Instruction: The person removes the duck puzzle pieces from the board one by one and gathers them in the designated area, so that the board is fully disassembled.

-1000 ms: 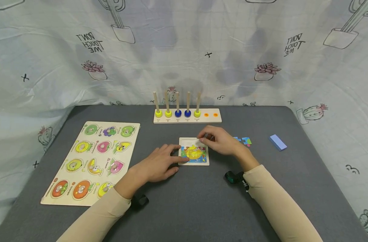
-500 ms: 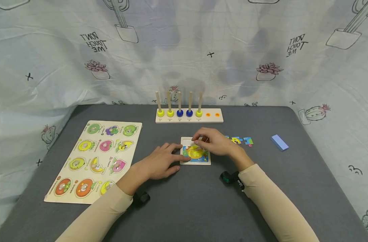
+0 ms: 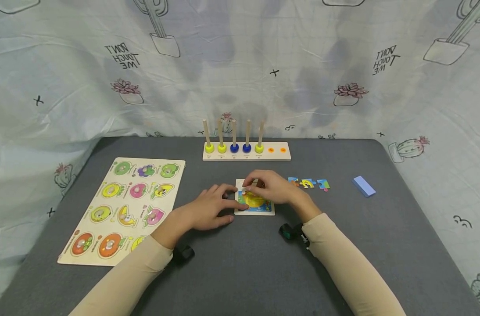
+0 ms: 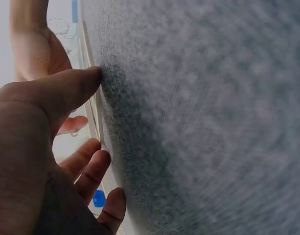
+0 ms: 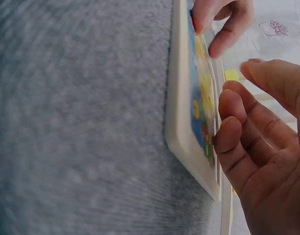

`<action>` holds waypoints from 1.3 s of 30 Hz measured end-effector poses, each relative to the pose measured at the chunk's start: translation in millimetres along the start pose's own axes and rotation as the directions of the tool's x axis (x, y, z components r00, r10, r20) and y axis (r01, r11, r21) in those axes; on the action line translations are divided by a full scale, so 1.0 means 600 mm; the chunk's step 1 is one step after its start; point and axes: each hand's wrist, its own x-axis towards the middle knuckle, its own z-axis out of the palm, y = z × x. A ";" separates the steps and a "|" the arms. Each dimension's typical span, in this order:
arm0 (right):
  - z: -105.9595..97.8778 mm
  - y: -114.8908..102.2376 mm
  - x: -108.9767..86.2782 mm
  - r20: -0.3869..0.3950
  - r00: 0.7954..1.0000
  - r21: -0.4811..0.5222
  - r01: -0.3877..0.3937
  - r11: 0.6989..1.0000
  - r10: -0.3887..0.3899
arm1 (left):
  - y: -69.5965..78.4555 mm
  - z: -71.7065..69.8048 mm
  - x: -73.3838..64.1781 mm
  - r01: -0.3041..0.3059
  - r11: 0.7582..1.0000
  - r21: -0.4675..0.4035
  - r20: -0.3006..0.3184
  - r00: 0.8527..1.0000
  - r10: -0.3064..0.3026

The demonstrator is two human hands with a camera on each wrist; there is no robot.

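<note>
A small framed duck jigsaw puzzle (image 3: 253, 213) lies flat on the grey table in the head view, its upper strip pale and bare of picture. My left hand (image 3: 206, 210) rests at its left side, with one finger reaching over the picture and others at the frame's edge. Over the upper left of the puzzle is my right hand (image 3: 273, 186), fingers loosely bent. In the right wrist view its fingertips (image 5: 230, 132) hover at or touch the far rim, and no piece shows between thumb and fingers. Three loose jigsaw pieces (image 3: 307, 183) lie just right of the puzzle.
A large fruit peg board (image 3: 149, 232) lies at the left, partly under the left forearm. Behind the puzzle stands a counting rack (image 3: 246, 153) with upright pegs and yellow and blue rings. A blue block (image 3: 364, 186) sits at the right. A printed cloth hangs behind the table.
My right hand has moved left along the puzzle's upper part, from its top right corner towards the top left, uncovering the loose pieces. My left hand stays at the frame.
</note>
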 end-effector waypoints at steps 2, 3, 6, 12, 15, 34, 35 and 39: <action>0.002 0.001 0.001 0.003 1.000 0.004 -0.009 1.000 0.009 | -0.004 0.001 0.000 0.013 1.000 -0.020 0.011 1.000 -0.012; 0.003 0.002 0.002 0.005 1.000 0.004 -0.013 1.000 0.013 | -0.005 0.001 0.000 0.018 0.999 -0.030 0.016 1.000 -0.017; 0.005 0.003 0.001 0.009 1.000 -0.004 -0.025 1.000 0.025 | -0.009 0.002 0.002 0.030 0.998 -0.046 0.032 0.999 -0.029; 0.006 0.008 0.001 0.039 0.999 -0.013 -0.011 1.000 0.012 | -0.011 -0.002 0.006 0.031 0.998 -0.061 0.051 0.998 -0.028; 0.006 0.008 0.002 0.066 0.998 -0.018 -0.012 1.000 0.013 | -0.012 -0.003 0.006 0.030 0.998 -0.059 0.058 0.998 -0.027; 0.009 -0.003 0.009 0.129 0.992 -0.008 -0.012 1.000 0.013 | -0.012 -0.004 0.003 -0.002 0.998 -0.063 0.043 0.999 0.004; 0.009 -0.003 0.009 0.134 0.991 -0.005 -0.018 1.000 0.018 | -0.012 -0.004 0.004 -0.001 0.998 -0.063 0.044 0.999 0.004; 0.011 0.000 0.011 0.153 0.987 0.008 -0.041 0.999 0.040 | -0.013 -0.003 0.004 0.004 0.998 -0.065 0.049 0.999 -0.001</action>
